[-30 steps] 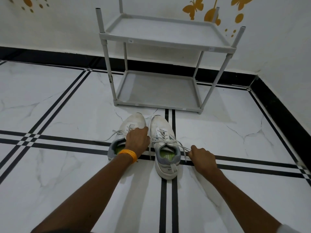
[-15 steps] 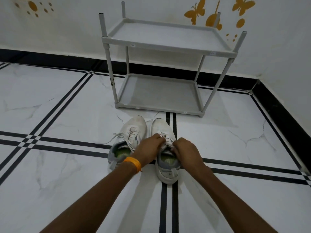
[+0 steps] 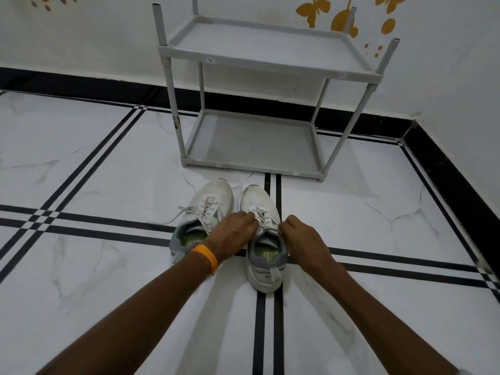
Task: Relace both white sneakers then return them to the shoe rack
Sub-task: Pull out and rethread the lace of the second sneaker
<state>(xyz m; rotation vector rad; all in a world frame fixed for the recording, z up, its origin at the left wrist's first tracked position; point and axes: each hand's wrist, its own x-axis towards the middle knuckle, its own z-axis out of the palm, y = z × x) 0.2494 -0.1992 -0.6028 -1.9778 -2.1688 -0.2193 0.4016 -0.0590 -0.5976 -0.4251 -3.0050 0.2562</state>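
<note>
Two white sneakers stand side by side on the floor, toes toward the rack. The left sneaker [image 3: 208, 209] has loose laces trailing off to its left. My left hand [image 3: 232, 235], with an orange band on the wrist, and my right hand [image 3: 300, 236] grip the laces on either side of the right sneaker [image 3: 259, 201], just above its tongue. The fingertips are curled around the laces, so the lace ends are hidden. The grey two-tier shoe rack [image 3: 270, 63] stands just behind the shoes with both shelves bare.
The white marble floor [image 3: 94, 266] has black stripe lines. A white wall with a black skirting [image 3: 446, 171] runs behind the rack and along the right, forming a corner. Yellow butterfly stickers [image 3: 313, 9] are on the wall.
My left hand came off the left sneaker and my right hand came in from the floor at the right. Both now pinch the right sneaker's laces and have spread slightly apart.
</note>
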